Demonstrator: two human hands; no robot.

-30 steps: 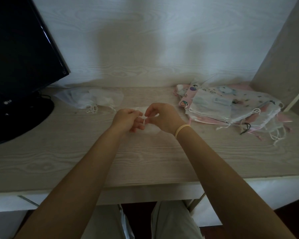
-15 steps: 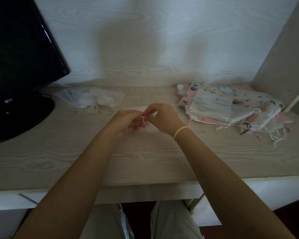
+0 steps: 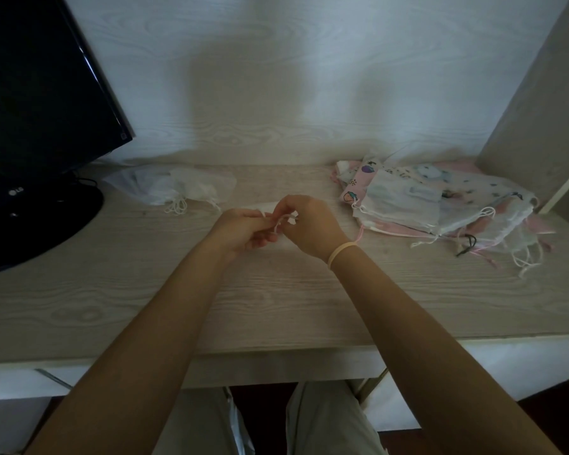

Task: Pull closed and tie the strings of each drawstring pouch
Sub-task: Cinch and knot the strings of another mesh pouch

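My left hand [image 3: 243, 228] and right hand [image 3: 312, 224] both pinch the thin white drawstring cord [image 3: 281, 221], limp and slippery, best gripped near the knot.

white string [image 3: 281, 221] now looped between hands

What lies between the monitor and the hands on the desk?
In the head view, a heap of white pouches lies between the monitor and the left hand.

Pale wood-grain desk [image 3: 276, 307], monitor base [image 3: 40, 224] at left, white pouches [image 3: 174, 190] behind, patterned pouch pile [image 3: 440, 205] at right
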